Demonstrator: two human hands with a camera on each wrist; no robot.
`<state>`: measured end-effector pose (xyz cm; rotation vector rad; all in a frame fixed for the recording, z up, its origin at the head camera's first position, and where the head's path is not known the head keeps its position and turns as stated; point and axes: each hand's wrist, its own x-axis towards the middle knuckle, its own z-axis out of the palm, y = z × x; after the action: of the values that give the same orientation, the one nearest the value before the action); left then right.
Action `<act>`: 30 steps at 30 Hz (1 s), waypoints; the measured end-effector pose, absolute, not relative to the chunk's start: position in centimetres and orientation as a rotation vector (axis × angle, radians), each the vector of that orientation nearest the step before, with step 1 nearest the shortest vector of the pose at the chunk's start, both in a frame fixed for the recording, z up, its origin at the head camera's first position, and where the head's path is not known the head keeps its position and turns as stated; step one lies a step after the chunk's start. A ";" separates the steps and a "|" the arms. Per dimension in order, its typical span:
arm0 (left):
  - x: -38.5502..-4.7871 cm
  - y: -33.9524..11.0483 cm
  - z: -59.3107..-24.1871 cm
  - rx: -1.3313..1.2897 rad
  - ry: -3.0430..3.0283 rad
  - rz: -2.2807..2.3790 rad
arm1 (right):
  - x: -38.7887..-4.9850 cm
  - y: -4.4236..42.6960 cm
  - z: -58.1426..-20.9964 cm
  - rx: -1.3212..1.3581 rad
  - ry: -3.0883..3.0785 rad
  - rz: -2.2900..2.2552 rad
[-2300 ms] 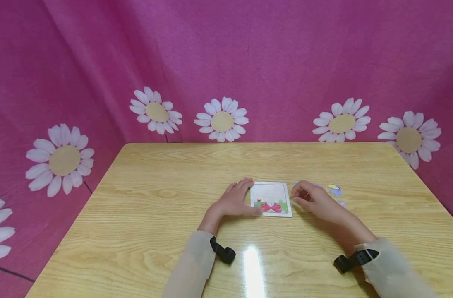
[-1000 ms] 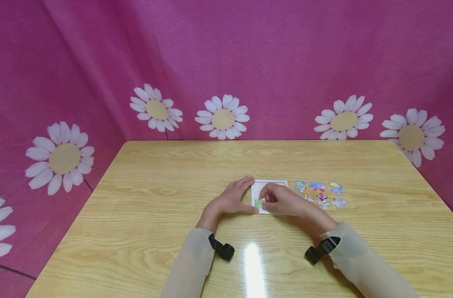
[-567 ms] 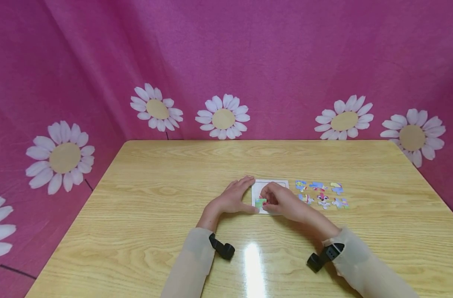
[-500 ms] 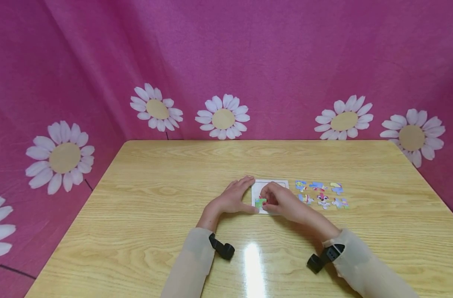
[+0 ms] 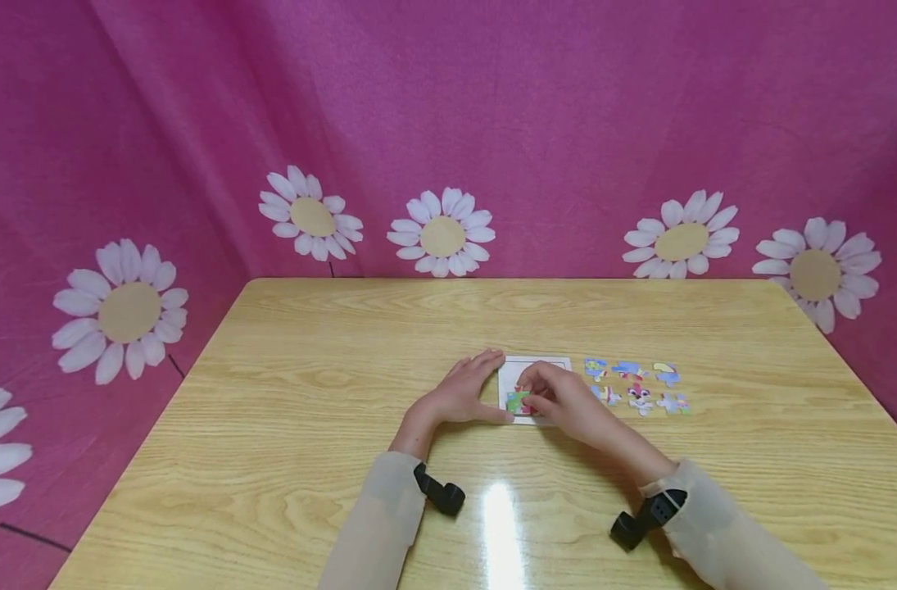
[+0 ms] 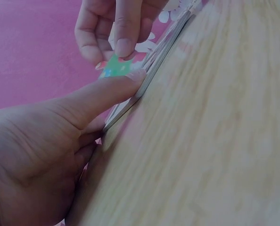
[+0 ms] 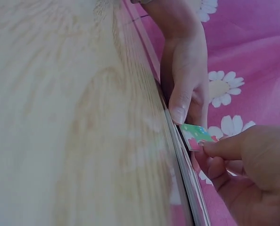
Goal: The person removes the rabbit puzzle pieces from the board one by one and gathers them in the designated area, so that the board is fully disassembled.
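Observation:
A white puzzle board (image 5: 532, 361) with a thin dark outline lies flat on the table. My left hand (image 5: 455, 393) rests along its left side with fingers spread, fingertips at the far left corner and thumb on the near left corner. My right hand (image 5: 566, 401) reaches over the board and pinches a green and pink puzzle piece (image 5: 518, 402) between thumb and fingers. In the right wrist view, that puzzle piece (image 7: 194, 134) stands tilted at the board, close to the left thumb. The right hand hides much of the board's right part.
Several loose puzzle pieces (image 5: 640, 393) lie in two rows right of the board, one showing an animal face. The wood-grain table (image 5: 308, 352) extends around them. A pink curtain (image 5: 551, 123) with white flowers hangs beyond the far edge.
My right hand has moved left from beside the board onto it and taken hold of the green piece. Since half a second ago, that piece has shifted and tilted slightly. My left hand stays put.

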<state>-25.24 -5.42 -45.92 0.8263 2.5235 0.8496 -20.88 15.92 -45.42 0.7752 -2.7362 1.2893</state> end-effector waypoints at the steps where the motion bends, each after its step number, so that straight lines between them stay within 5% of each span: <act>1: -25.2 -5.4 -45.9 0.827 2.523 0.849 | -20.9 16.1 -45.5 0.764 -2.730 1.282; 30: -25.1 -5.3 -45.9 0.814 2.534 0.847 | -17.8 23.3 -45.7 0.645 -2.615 1.211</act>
<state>-25.07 -5.31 -45.90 0.8139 2.5342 0.8472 -17.80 23.32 -45.70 0.6448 -2.6153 1.2112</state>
